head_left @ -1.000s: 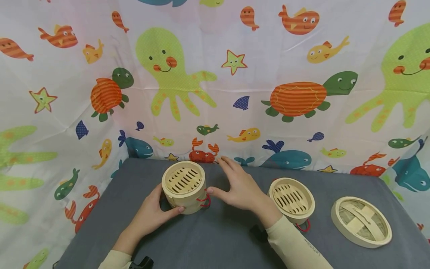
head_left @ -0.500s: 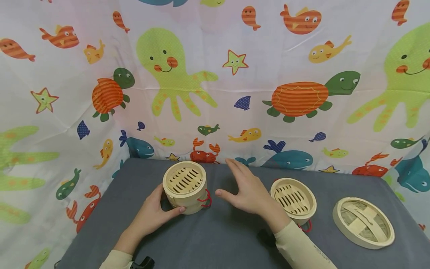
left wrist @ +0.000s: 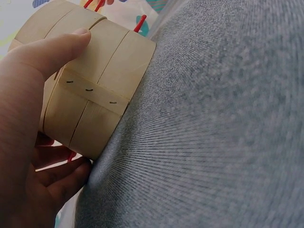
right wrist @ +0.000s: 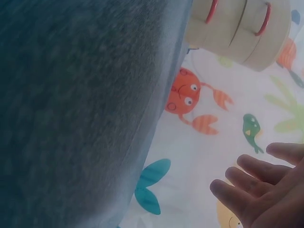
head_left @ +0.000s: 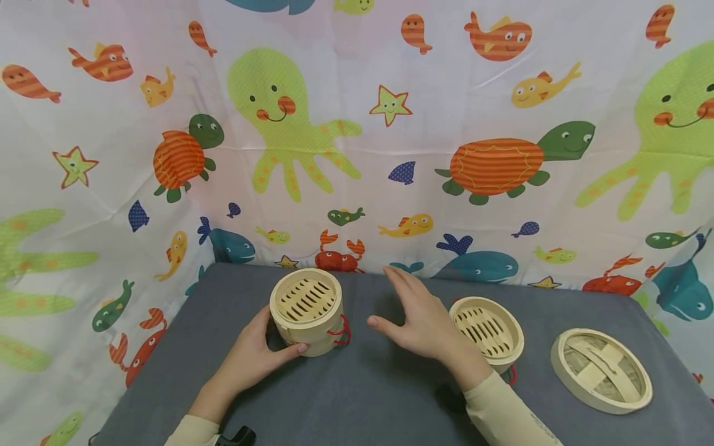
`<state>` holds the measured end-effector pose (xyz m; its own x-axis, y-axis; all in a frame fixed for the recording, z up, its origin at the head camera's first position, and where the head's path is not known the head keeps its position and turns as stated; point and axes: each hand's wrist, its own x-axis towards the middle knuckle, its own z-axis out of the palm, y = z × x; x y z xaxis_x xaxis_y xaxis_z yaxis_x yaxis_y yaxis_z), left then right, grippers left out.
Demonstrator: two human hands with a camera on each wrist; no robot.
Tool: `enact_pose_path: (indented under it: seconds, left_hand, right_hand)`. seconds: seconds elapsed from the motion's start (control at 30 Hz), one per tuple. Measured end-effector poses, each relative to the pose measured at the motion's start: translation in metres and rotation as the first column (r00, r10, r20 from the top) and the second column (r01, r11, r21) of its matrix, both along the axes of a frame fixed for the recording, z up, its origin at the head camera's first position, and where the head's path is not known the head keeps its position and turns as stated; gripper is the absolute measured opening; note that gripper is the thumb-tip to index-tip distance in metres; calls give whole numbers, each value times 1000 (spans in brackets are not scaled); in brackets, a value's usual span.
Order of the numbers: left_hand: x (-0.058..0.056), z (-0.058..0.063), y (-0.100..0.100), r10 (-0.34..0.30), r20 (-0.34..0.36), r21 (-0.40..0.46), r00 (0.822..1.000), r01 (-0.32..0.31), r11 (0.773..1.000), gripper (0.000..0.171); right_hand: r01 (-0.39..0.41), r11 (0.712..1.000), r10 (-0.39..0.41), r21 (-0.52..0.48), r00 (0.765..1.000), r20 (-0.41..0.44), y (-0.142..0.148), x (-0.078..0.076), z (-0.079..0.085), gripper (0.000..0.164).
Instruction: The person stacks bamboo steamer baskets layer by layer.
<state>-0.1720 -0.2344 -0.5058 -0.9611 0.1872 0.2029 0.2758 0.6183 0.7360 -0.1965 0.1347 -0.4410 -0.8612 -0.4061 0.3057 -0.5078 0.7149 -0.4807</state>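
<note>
On the left part of the table stands a stack of two small bamboo steamer baskets (head_left: 318,339), slatted floor facing up, with red cord loops (head_left: 342,337) on its right side. My left hand (head_left: 251,356) grips this stack from the left, thumb along the front wall and the other fingers around the far side. In the left wrist view the stapled seam of the baskets (left wrist: 107,57) shows beside the thumb. To the right of the stack, apart from it, my right hand (head_left: 424,322) hovers with spread fingers and holds nothing. The right wrist view shows its fingers (right wrist: 251,171) extended.
Another bamboo steamer basket (head_left: 486,328) with a red loop stands behind my right forearm. Farther right lies a round bamboo lid (head_left: 602,371) with a strap handle. A sea-animal printed curtain (head_left: 346,173) rises behind the grey table (head_left: 346,402).
My right hand has drawn away from the stacked baskets to the right, its fingers leaving the red loops. My left hand and the stack have stayed in place.
</note>
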Motion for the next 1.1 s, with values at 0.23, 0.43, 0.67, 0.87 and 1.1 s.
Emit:
enact_pose_path:
  seconds: [0.23, 0.43, 0.67, 0.87, 1.1]
  left_hand:
    - [-1, -1, 1, 1, 3, -5, 1000, -1, 1000, 112]
    - [0, -2, 2, 1, -13, 3, 1000, -1, 1000, 110]
    - [2, 0, 2, 1, -13, -5, 1000, -1, 1000, 110]
    - [1, -2, 1, 13, -13, -17, 1000, -14, 1000, 110]
    - [0, -3, 1, 6, -10, -4, 1000, -6, 1000, 108]
  right_hand:
    - [30, 999, -30, 17, 1000, -1, 13, 4, -3, 103]
    - [42, 999, -42, 22, 999, 14, 26, 5, -6, 105]
    - [65, 997, -66, 41, 998, 12, 40, 5, -11, 106]
    - [83, 995, -85, 51, 995, 43, 47, 8, -10, 105]
    - [106, 991, -112, 83, 992, 64, 55, 9, -11, 104]
